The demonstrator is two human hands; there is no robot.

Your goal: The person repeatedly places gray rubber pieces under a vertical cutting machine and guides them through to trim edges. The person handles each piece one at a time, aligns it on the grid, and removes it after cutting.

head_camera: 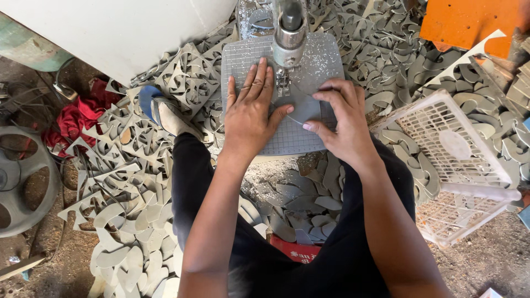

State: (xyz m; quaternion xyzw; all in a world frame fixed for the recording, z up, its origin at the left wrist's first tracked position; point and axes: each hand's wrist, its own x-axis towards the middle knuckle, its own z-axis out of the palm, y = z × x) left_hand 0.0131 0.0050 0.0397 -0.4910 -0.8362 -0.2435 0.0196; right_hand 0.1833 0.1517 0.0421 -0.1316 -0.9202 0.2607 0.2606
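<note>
Workshop floor (61, 259): littered with grey cut-out scraps (138, 165). Grey gridded work plate (287, 138), machine head (289, 33) at its far edge. Left hand (251, 113): open, flat on grey sheet piece (301, 105) at plate centre. Right hand (339, 118): fingers curled, pressing the same piece. White plastic crate (458, 160): tilted, right of plate.

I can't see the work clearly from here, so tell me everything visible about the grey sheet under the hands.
The grey sheet lies flat on the gridded cutting table, looking like thin stiff board, matte and uniformly grey. The machine's metal head stands over its far edge. The left hand presses on it palm-down, fingers spread; the right hand pins its right side with the fingertips. Pale dust speckles the table around it.
</note>
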